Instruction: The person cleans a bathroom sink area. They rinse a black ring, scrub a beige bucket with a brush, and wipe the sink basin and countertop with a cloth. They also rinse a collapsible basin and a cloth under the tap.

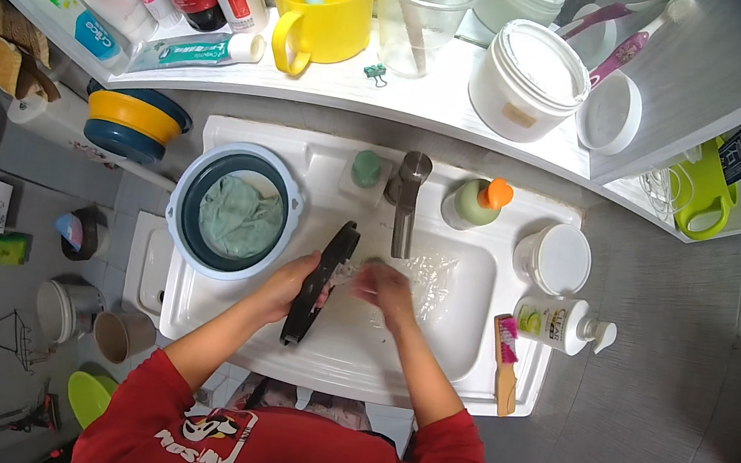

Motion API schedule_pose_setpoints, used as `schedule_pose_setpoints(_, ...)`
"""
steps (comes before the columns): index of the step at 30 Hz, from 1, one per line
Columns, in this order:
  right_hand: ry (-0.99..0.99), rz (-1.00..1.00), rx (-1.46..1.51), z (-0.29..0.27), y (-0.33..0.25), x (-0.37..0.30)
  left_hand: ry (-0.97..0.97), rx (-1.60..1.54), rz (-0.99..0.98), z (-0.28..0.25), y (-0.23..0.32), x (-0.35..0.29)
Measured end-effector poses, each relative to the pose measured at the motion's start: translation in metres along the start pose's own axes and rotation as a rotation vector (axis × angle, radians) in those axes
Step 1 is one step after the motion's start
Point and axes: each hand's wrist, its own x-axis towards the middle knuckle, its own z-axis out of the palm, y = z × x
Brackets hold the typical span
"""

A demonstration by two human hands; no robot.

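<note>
A black, long, narrow object (321, 284), which I see edge-on, is gripped by my left hand (284, 286) and held tilted over the white sink (472, 314). Its kind is not clear from this side. My right hand (387, 292) is below the metal faucet (406, 208), close to the black object's right face, with splashing water around it; motion smears its fingers. To the left of my left hand, a round basin with a pale blue rim (288, 235) stands on the sink edge and holds a light green cloth (240, 213).
Right of the sink basin are a wooden-handled brush (506, 365), a white pump bottle (562, 325) and a white lidded tub (554, 259). A green bottle with an orange top (477, 201) stands beside the faucet. Overhead, a white shelf (315, 98) carries cups, tubes and jars.
</note>
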Motion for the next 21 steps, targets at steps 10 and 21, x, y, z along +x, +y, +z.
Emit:
schedule_pose_setpoints(10, -0.103, 0.093, 0.572, -0.09, 0.107, 0.064, 0.086, -0.162, 0.035, 0.011, 0.011, -0.002)
schedule_pose_setpoints(21, -0.003, 0.042, -0.131, -0.033, 0.026, 0.004, 0.196, -0.381, 0.14, 0.014, 0.008, -0.003)
